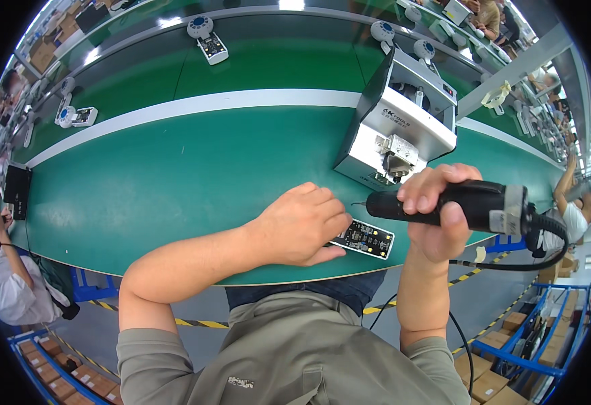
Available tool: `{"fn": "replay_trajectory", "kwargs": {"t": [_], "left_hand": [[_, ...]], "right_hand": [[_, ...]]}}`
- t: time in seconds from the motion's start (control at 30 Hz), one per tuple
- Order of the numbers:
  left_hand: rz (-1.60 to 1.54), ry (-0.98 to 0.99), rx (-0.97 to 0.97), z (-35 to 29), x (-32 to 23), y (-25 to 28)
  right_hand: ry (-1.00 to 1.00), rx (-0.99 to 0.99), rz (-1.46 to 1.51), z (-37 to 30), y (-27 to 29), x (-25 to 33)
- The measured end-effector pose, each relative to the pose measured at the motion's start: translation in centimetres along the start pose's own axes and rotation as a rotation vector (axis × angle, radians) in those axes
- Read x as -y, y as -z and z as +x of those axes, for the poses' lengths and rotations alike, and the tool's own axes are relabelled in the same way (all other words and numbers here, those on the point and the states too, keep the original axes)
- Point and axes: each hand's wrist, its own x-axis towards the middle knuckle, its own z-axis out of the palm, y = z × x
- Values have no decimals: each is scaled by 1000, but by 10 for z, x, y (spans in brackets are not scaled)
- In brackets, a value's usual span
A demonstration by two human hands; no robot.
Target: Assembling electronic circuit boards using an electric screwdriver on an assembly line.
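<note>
Lying just inside the near edge of the green counter [140,182], the white-edged circuit board [371,241] has its long axis running side to side, its right end angled slightly toward the body. The left grip [305,224] is the nearer one: it covers the board's left end with fingers curled, though whether they clamp anything is hidden. The right grip [437,209] is closed around a black power screwdriver [474,204], right of the board and a little farther out. The screwdriver runs across the view, its bit [359,204] pointing left, just past the board's far side; its height above the counter is unclear. Farther off stands a silver-and-black machine [396,120], and beyond the white strip [241,99] lies a round-headed white device [211,47].
</note>
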Motion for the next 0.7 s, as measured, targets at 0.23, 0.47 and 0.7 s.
{"fn": "replay_trajectory", "kwargs": {"t": [0.23,0.47,0.7], "left_hand": [[-194,145,-227,11,-1,-5],[-118,41,-269,18,3,-24],[-41,-24,-318,26,4,-25]], "right_hand": [[36,-9,122,-3,-3,31],[69,66,210,-11,7,31],[93,72,233,-15,19,30]]}}
